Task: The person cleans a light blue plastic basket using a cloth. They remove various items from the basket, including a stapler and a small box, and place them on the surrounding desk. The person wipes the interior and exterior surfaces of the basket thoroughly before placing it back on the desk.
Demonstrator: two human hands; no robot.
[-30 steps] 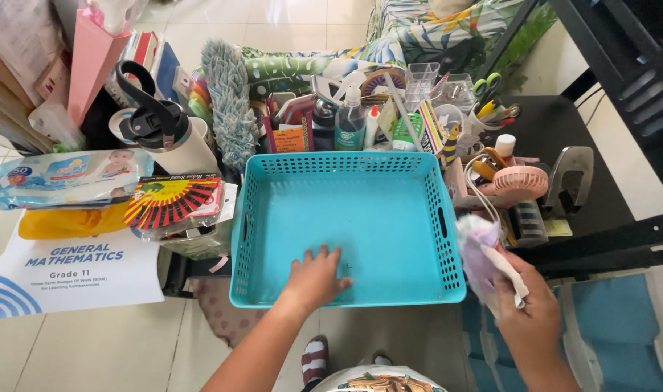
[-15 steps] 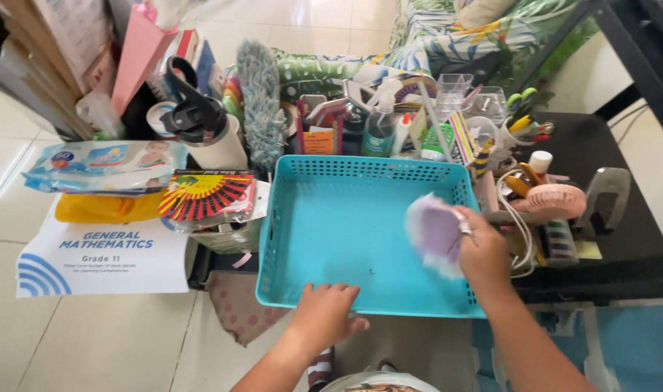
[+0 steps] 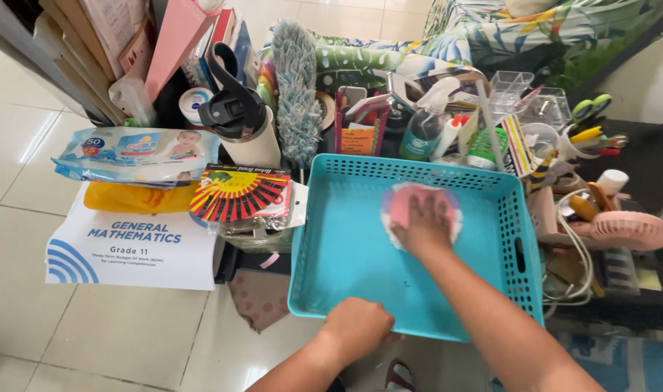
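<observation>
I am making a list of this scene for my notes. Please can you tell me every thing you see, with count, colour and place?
basket: 1, teal, centre, on floor
cloth: 1, pink and white, inside basket, under right hand
bottle: 1, white with black lid, left of basket
fan: 1, red, yellow and black, folded open, left of basket
wipes pack: 1, light blue, far left
booklet: 1, white and blue, on floor at left
duster: 1, grey-green, behind basket
spray bottle: 1, green, behind basket
left hand: grips basket's near rim
right hand: presses cloth on basket floor
</observation>
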